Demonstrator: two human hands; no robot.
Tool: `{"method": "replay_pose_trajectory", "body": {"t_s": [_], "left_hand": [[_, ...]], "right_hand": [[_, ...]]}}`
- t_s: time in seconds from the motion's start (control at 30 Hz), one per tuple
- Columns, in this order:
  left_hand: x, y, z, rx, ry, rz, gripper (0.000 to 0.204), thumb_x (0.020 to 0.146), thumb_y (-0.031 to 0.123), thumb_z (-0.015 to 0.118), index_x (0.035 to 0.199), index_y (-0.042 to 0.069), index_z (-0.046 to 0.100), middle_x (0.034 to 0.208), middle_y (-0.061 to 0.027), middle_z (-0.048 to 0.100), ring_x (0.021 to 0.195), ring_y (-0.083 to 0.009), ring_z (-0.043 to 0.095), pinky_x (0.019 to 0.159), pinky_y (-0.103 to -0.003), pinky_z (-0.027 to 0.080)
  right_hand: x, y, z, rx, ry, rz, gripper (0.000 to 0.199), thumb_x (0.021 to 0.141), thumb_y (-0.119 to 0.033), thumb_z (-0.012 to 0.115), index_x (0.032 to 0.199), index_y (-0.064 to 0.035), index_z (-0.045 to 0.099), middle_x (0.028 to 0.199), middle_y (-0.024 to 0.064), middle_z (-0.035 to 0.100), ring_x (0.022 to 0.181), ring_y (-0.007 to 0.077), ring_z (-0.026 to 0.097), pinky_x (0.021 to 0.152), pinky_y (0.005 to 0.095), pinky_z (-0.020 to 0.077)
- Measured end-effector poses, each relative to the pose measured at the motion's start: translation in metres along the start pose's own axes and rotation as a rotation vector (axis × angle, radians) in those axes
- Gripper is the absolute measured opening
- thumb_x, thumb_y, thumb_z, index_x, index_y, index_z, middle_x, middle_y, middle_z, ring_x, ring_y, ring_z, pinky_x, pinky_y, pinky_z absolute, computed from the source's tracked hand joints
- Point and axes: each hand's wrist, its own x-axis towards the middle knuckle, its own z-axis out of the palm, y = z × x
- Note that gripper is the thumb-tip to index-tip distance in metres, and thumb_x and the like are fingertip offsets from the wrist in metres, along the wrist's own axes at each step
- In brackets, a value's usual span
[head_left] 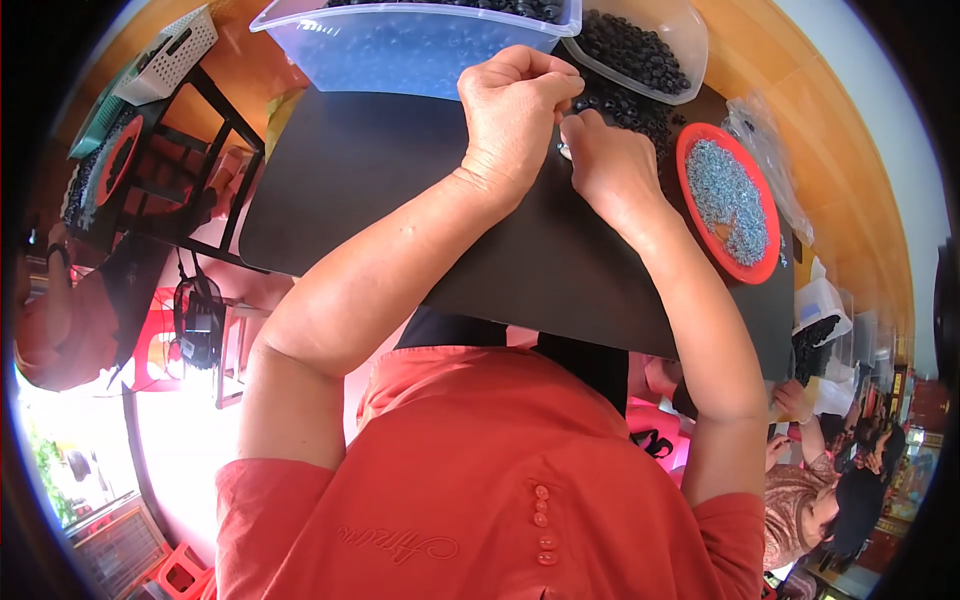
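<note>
My left hand (pixel 512 115) is raised over the far part of the dark table (pixel 380 190), thumb and fingertips pinched together. My right hand (pixel 612 168) is close beside it, its fingers curled inward. A small pale bit shows by the right fingertips, too small to name; whatever the left fingers hold is hidden. Just past the hands lie loose small black parts (pixel 640 118). Nearest my right hand on the right is a round red tray (pixel 773 225) holding many tiny bluish, shiny pieces (pixel 722 185).
A large translucent bin (pixel 400 55) of black parts stands at the far edge, with a smaller clear tub (pixel 695 45) of black parts beside it. A clear plastic bag (pixel 765 140) lies behind the tray. Other people sit at left and lower right; a white basket (pixel 180 55) stands far left.
</note>
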Motion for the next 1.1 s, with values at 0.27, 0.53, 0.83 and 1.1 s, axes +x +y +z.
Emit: {"method": "replay_pose_trajectory", "body": {"t_s": [0.27, 0.53, 0.83, 1.1], "left_hand": [[0.0, -0.002, 0.0, -0.015, -0.025, -0.096, 0.006, 0.077, 0.005, 0.069, 0.079, 0.0, 0.067, 0.064, -0.0039, 0.06, 0.056, -0.009, 0.053, 0.047, -0.023, 0.038], [-0.009, -0.013, 0.005, 0.186, -0.173, -0.264, 0.007, 0.077, 0.006, 0.068, 0.08, -0.001, 0.068, 0.064, -0.0045, 0.06, 0.054, -0.0104, 0.053, 0.045, -0.024, 0.038], [-0.006, -0.023, 0.006, 0.212, -0.394, -0.338, 0.015, 0.076, 0.007, 0.067, 0.087, -0.003, 0.07, 0.072, -0.0067, 0.064, 0.058, -0.0112, 0.057, 0.047, -0.023, 0.042], [-0.007, -0.022, 0.007, 0.143, -0.594, -0.418, 0.029, 0.07, 0.003, 0.068, 0.097, -0.007, 0.069, 0.082, -0.0112, 0.067, 0.068, -0.0151, 0.062, 0.053, -0.026, 0.049]], "right_hand": [[-0.05, 0.012, -0.093, 0.408, 0.666, 0.036, 0.009, 0.089, -0.001, 0.056, 0.096, 0.0005, 0.062, 0.086, 0.0123, 0.061, 0.078, 0.0232, 0.062, 0.073, 0.0309, 0.0496], [-0.083, 0.018, -0.05, 0.191, 0.591, -0.079, 0.013, 0.076, 0.0, 0.066, 0.088, -0.0061, 0.067, 0.09, 0.0071, 0.06, 0.079, 0.0279, 0.06, 0.067, 0.0371, 0.0467], [-0.079, 0.037, -0.051, 0.958, 0.322, 0.231, 0.013, 0.085, -0.001, 0.066, 0.098, 0.0004, 0.071, 0.085, 0.0012, 0.061, 0.074, 0.0099, 0.056, 0.07, 0.0235, 0.0461], [-0.069, 0.043, -0.042, 1.324, 0.132, 0.466, 0.014, 0.088, -0.005, 0.064, 0.098, -0.0004, 0.072, 0.079, 0.0002, 0.064, 0.069, 0.0076, 0.058, 0.064, 0.0196, 0.0419]]}}
